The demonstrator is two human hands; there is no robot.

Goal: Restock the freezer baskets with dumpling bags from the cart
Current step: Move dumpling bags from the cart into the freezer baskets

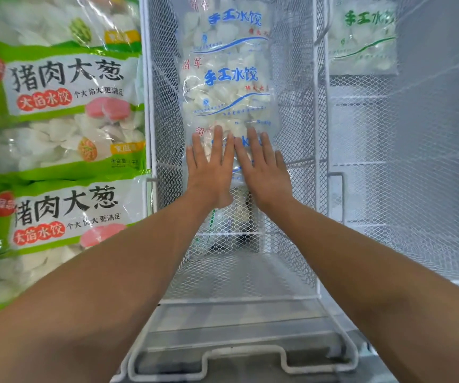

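The clear blue-print bag [227, 87] in the middle basket [300, 111] reads 手工水饺 in blue, with 留军 in red at its upper left; the bag above it repeats 手工水饺. Left of that basket, each green-edged bag [57, 106] reads 猪肉大葱 in black, 大馅水饺 in white on red, then 个大 馅大更满足. Right of the basket, a clear green-print bag [362, 37] carries 手工水饺 in green. Smaller print is too blurred to read.

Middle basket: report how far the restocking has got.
Done: two blue-print dumpling bags lie in a row in the middle basket; the left basket's green bags look full. In hand: left hand and right hand press a third bag flat. Left: the basket's near half is bare mesh, and the right basket holds one green-print bag.
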